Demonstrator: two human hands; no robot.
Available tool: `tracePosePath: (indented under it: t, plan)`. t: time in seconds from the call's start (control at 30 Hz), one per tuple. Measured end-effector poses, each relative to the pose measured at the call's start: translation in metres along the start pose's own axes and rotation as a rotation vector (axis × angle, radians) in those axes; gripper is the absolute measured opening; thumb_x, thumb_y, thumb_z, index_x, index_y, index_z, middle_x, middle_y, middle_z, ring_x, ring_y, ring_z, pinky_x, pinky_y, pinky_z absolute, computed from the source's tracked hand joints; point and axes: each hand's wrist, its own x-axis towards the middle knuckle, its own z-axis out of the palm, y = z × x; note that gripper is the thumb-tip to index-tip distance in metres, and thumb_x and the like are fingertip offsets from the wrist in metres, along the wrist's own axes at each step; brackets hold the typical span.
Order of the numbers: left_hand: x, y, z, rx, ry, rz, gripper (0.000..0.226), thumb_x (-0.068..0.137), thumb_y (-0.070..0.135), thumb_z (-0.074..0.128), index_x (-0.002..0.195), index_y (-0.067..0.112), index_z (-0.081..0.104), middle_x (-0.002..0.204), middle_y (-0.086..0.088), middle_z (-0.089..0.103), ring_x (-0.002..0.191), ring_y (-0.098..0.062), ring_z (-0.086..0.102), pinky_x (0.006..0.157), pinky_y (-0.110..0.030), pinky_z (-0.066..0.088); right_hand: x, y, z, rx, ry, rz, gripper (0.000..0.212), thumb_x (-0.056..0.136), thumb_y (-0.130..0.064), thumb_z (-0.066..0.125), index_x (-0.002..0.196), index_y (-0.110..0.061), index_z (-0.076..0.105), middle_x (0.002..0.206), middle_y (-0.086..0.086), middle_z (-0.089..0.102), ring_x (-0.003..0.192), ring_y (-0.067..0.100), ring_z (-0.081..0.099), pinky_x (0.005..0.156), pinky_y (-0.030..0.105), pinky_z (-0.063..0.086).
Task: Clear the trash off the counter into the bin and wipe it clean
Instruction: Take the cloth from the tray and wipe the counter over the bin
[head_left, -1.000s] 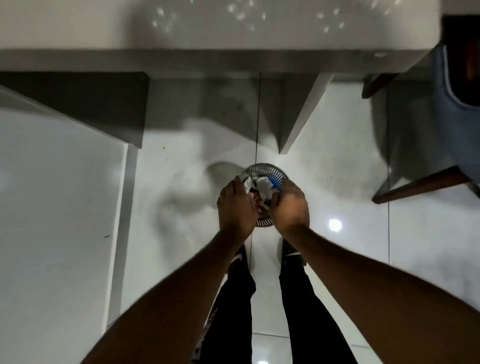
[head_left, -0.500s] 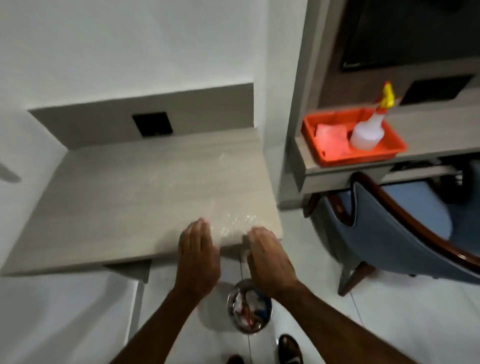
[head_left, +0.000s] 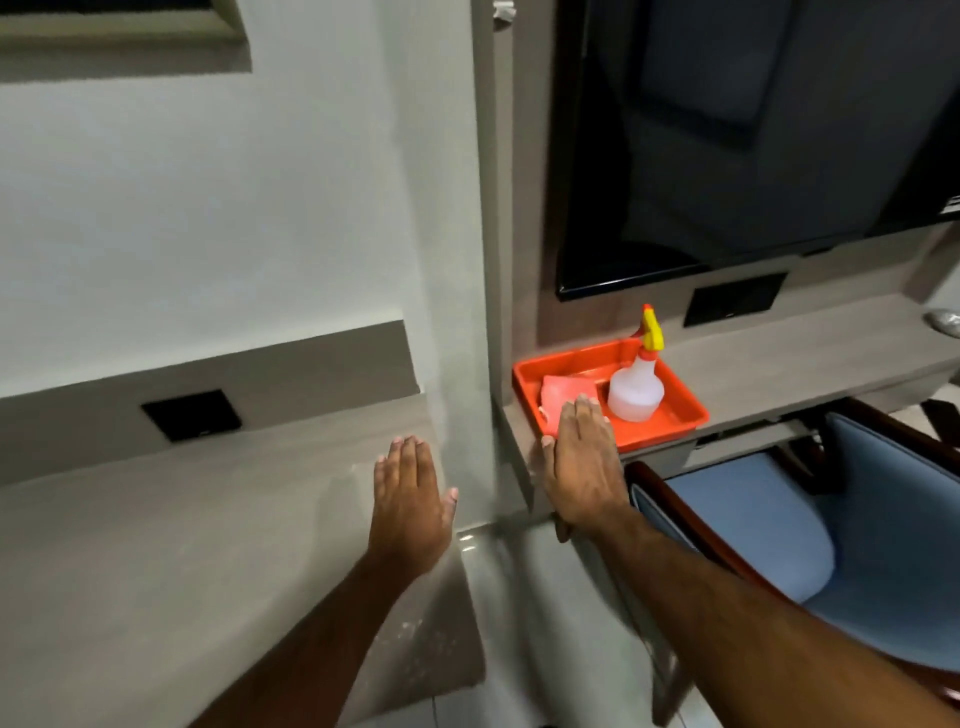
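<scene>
Now both hands are flat and spread, left hand (head_left: 412, 493) over the counter (head_left: 156, 545), right hand (head_left: 584, 462) at the orange tray (head_left: 670, 423).

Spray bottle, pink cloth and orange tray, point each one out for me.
spray bottle (head_left: 636, 392), head view, on its clear body.
pink cloth (head_left: 561, 396), head view, on its folded top.
orange tray (head_left: 687, 407), head view, on its right rim.

Counter (head_left: 182, 545): matt, pale wood-grain laminate, a few whitish specks near front right corner
Tray (head_left: 670, 434): glossy orange plastic
Bottle (head_left: 636, 392): translucent white plastic, yellow plastic trigger head
Cloth (head_left: 561, 397): soft pink-orange fabric, matt
Screen (head_left: 753, 130): black, glossy, reflective
Chair (head_left: 779, 525): blue upholstery, polished dark wood frame
Floor (head_left: 545, 623): shiny pale tile
</scene>
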Motion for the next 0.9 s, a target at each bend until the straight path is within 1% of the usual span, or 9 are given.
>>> tracePosePath:
  t: [0.13,0.23,0.33,0.43,0.53,0.63,0.77,0.83,0.9]
  plan:
    - [0.046,0.006,0.037,0.0,-0.061,-0.033,0.074,0.09,0.037,0.059,0.147,-0.005,0.038,0.153,-0.028,0.04,0.144,-0.044,0.034,0.119,-0.056,0.031,0.063,0.038,0.03,-0.022,-0.178,0.045,0.064,0.099,-0.031,0.038,0.152,0.0,0.018,0.16,0.022,0.021,0.149,0.035,0.017,0.123,0.045,0.013]
    - [0.069,0.002,0.067,-0.029,-0.108,-0.101,0.074,0.093,0.039,0.056,0.15,-0.005,0.034,0.156,-0.028,0.035,0.148,-0.043,0.029,0.122,-0.053,0.026,0.102,0.052,0.06,-0.005,-0.295,0.061,0.059,0.1,-0.026,0.036,0.151,-0.001,0.019,0.159,0.022,0.022,0.148,0.035,0.019,0.122,0.046,0.016]
    - [0.081,-0.01,0.096,-0.038,-0.161,-0.155,0.075,0.097,0.042,0.047,0.153,-0.003,0.027,0.162,-0.025,0.025,0.152,-0.039,0.018,0.125,-0.05,0.018,0.135,0.062,0.092,-0.01,-0.363,0.068,0.054,0.098,-0.021,0.036,0.148,-0.003,0.027,0.155,0.024,0.029,0.143,0.039,0.027,0.119,0.047,0.023]
    - [0.083,-0.022,0.115,-0.022,-0.233,-0.224,0.078,0.099,0.048,0.035,0.156,0.0,0.015,0.166,-0.021,0.012,0.155,-0.035,0.006,0.126,-0.047,0.008,0.155,0.069,0.116,0.043,-0.388,0.178,0.05,0.098,-0.028,0.041,0.143,-0.007,0.034,0.152,0.027,0.031,0.138,0.045,0.031,0.115,0.05,0.029]
    - [0.084,-0.027,0.122,0.001,-0.249,-0.247,0.075,0.1,0.05,0.022,0.157,0.001,0.012,0.167,-0.018,0.007,0.155,-0.032,0.003,0.128,-0.046,0.005,0.165,0.072,0.133,0.023,-0.347,0.252,0.039,0.097,-0.03,0.042,0.129,-0.008,0.047,0.144,0.025,0.039,0.129,0.046,0.039,0.108,0.054,0.036]
    - [0.08,-0.027,0.122,0.015,-0.273,-0.238,0.075,0.1,0.05,0.015,0.157,0.003,0.01,0.168,-0.017,0.002,0.156,-0.031,0.0,0.128,-0.046,0.003,0.167,0.073,0.144,-0.101,-0.257,0.262,0.037,0.095,-0.022,0.044,0.129,-0.009,0.048,0.136,0.023,0.044,0.121,0.045,0.044,0.101,0.053,0.041]
    - [0.069,-0.029,0.117,0.042,-0.34,-0.254,0.08,0.096,0.054,0.011,0.158,0.004,0.001,0.167,-0.016,-0.008,0.155,-0.031,-0.009,0.128,-0.046,0.001,0.166,0.078,0.142,-0.262,-0.24,0.086,0.04,0.089,-0.015,0.051,0.128,-0.006,0.049,0.126,0.024,0.053,0.111,0.044,0.052,0.096,0.049,0.045]
    - [0.083,-0.029,0.115,0.056,-0.35,-0.221,0.081,0.097,0.055,0.015,0.158,0.002,0.002,0.168,-0.018,-0.004,0.155,-0.032,-0.006,0.128,-0.047,0.002,0.178,0.088,0.133,-0.223,-0.198,0.111,0.035,0.086,-0.011,0.056,0.121,-0.005,0.053,0.12,0.024,0.057,0.105,0.046,0.058,0.092,0.048,0.05]
    - [0.091,-0.034,0.112,0.061,-0.347,-0.192,0.079,0.098,0.053,0.02,0.157,0.001,0.01,0.167,-0.019,0.006,0.155,-0.032,0.002,0.128,-0.049,0.004,0.183,0.088,0.119,-0.068,-0.094,0.203,0.03,0.083,-0.006,0.058,0.113,-0.004,0.056,0.112,0.025,0.061,0.1,0.048,0.061,0.085,0.049,0.053]
